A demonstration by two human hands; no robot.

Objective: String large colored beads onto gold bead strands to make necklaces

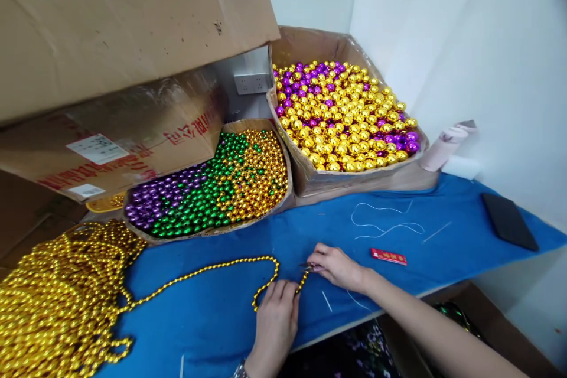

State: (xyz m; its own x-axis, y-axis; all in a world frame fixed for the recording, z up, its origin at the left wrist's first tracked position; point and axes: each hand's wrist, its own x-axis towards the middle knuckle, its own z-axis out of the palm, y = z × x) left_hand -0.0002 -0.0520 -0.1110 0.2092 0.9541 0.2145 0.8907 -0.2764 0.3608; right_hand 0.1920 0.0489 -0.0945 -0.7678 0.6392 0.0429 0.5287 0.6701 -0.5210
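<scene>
Here's the left hand (278,313), fingers curled down and apparently pinching the gold bead strand (248,259) on the blue cloth (212,331); the right hand (339,266) grips what look like small snips (305,265) right at the strand's tip. This seems an end-trimming step, and the next move calls for steady beads and careful blades. The count: two hands, one working strand, one tool, one red packet (388,256), two open cartons, larger (354,182) and lower (289,172); their loose beads (345,124) defy counting.
</scene>
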